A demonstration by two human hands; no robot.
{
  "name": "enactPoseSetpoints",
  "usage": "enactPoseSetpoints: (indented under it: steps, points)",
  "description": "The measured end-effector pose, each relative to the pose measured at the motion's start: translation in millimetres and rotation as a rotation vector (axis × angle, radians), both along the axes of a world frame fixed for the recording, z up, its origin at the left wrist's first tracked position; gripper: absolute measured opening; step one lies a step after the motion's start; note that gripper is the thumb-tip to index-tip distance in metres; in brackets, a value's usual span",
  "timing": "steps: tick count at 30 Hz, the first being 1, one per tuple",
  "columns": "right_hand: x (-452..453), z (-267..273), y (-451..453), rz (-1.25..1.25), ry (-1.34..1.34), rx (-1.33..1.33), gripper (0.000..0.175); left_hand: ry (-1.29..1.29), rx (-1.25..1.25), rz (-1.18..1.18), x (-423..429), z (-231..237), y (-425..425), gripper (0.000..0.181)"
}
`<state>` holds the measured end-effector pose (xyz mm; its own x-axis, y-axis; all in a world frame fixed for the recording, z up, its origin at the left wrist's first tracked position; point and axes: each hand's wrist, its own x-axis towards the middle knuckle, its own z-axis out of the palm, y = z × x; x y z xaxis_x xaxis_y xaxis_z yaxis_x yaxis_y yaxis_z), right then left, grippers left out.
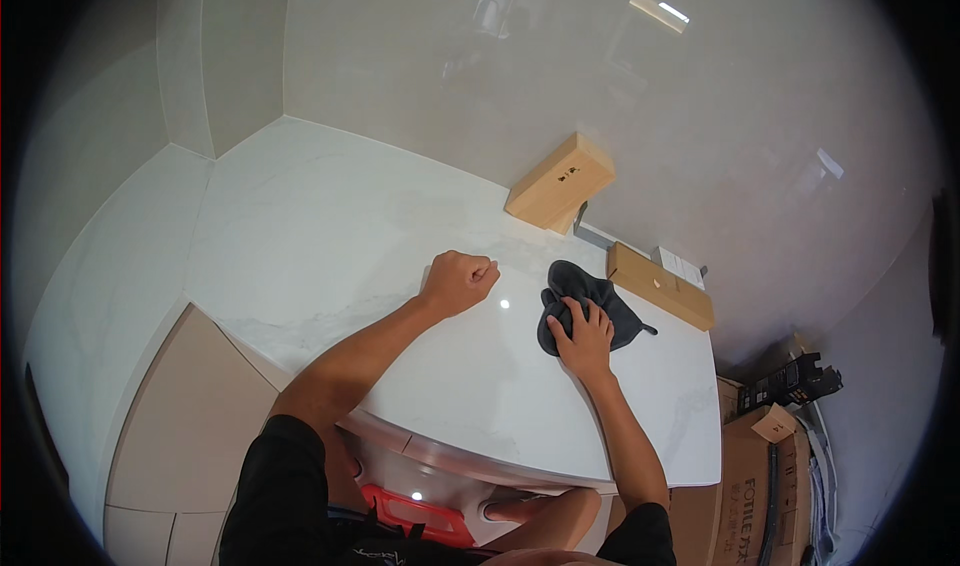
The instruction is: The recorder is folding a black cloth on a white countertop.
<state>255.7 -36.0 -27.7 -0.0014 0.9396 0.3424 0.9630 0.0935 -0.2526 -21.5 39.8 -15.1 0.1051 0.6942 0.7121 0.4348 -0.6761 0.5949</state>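
Note:
A dark grey cloth (pixel 624 315) with a small hanging loop lies bunched on the white marble-look countertop (pixel 300 213). My right hand (pixel 589 337) presses down on its near side, fingers spread over the folds and thumb curled in. To the left, my left hand (pixel 457 281) is closed in a fist at the countertop. Nothing shows between its fingers, though the inside of the fist is hidden. A stretch of countertop separates the fist from the cloth.
A wooden knife block (pixel 559 180) stands against the tiled wall. Right of it lies a long brown cardboard box (pixel 660 285), with a small white box (pixel 681 267) behind. Large cartons (pixel 750 483) stand beyond the right edge. A red plastic stool (pixel 416 513) shows below the counter.

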Motion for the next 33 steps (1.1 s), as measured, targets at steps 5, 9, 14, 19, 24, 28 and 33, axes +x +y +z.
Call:
enactPoseSetpoints:
  steps: [5, 9, 14, 19, 24, 28, 33]
  points:
    - [-18, 8, -15, 0.100, -0.004, -0.078, 0.060, -0.020, -0.024, -0.005, 0, 4, 1, 0.049]
    - [-44, 19, -35, 0.361, -0.061, -0.105, 0.059, -0.054, -0.114, -0.022, -4, 3, 2, 0.054]
    - [-61, 26, -50, 0.622, -0.052, -0.099, 0.056, -0.020, -0.146, 0.007, -3, -1, 6, 0.056]
    - [-52, 31, -38, 0.669, -0.013, -0.060, 0.052, -0.034, -0.200, 0.009, -11, -16, 18, 0.049]
    - [-20, 20, -14, 0.375, -0.001, 0.013, 0.055, -0.209, -0.265, -0.113, -7, -20, 23, 0.044]
    - [6, 10, -1, 0.112, 0.020, 0.077, 0.056, -0.207, -0.274, -0.078, -8, -19, 21, 0.046]
    - [8, 2, -1, -0.100, -0.026, 0.071, 0.055, -0.138, -0.313, -0.084, -10, -15, 20, 0.040]
